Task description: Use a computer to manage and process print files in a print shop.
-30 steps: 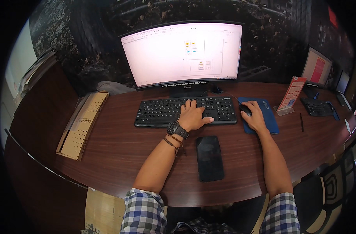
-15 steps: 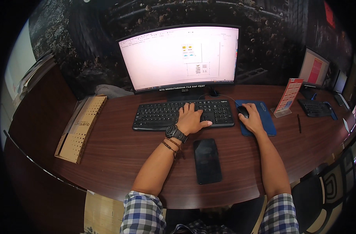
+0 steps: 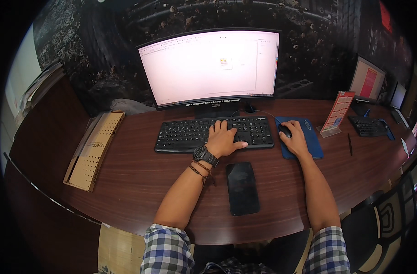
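Observation:
My left hand (image 3: pixel 222 139) lies open over the right half of a black keyboard (image 3: pixel 181 135), its fingers stretched toward the far keys and the thumb out to the right. A dark watch and beaded bracelets circle that wrist. Curved round a black computer mouse (image 3: pixel 285 131), my right hand (image 3: pixel 296 140) rests on a blue mouse pad (image 3: pixel 312 137). Behind the keyboard stands a monitor (image 3: pixel 185 68), lit with a mostly white window holding a small page of coloured pictures. A black phone (image 3: pixel 242 188) lies face up on the desk between my forearms.
On the left of the wooden desk (image 3: pixel 135 169) lies a flat cardboard box (image 3: pixel 95 150). Right of the mouse pad are a red card stand (image 3: pixel 338 113), a pen (image 3: pixel 350 144), and a second keyboard (image 3: pixel 367 126) before another monitor (image 3: pixel 368 80). A chair (image 3: pixel 386 219) stands at lower right.
On the screen the page has shrunk, and the lower framed group of pictures no longer shows. Both hands stay where they were, on keyboard and mouse.

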Available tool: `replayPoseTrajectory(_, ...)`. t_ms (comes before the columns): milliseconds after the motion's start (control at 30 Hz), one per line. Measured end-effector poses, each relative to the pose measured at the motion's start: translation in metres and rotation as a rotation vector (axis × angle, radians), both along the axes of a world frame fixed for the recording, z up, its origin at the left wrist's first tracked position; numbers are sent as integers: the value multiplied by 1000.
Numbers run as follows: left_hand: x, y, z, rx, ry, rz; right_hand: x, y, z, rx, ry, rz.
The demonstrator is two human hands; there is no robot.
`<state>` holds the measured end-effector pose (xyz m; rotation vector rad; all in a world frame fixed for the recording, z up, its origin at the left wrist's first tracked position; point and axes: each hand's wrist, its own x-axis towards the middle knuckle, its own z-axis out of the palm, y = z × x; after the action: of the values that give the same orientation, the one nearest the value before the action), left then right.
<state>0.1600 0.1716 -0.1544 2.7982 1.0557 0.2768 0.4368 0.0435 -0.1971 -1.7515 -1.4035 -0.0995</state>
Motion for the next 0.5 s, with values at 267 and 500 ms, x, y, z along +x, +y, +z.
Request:
replayPoseTrajectory(267, 0, -1, 1, -6, 12, -1, 0, 1, 0, 4, -8, -17)
replayPoseTrajectory(500, 1, -1, 1, -18, 14, -7, 3, 0, -2, 6, -2, -27)
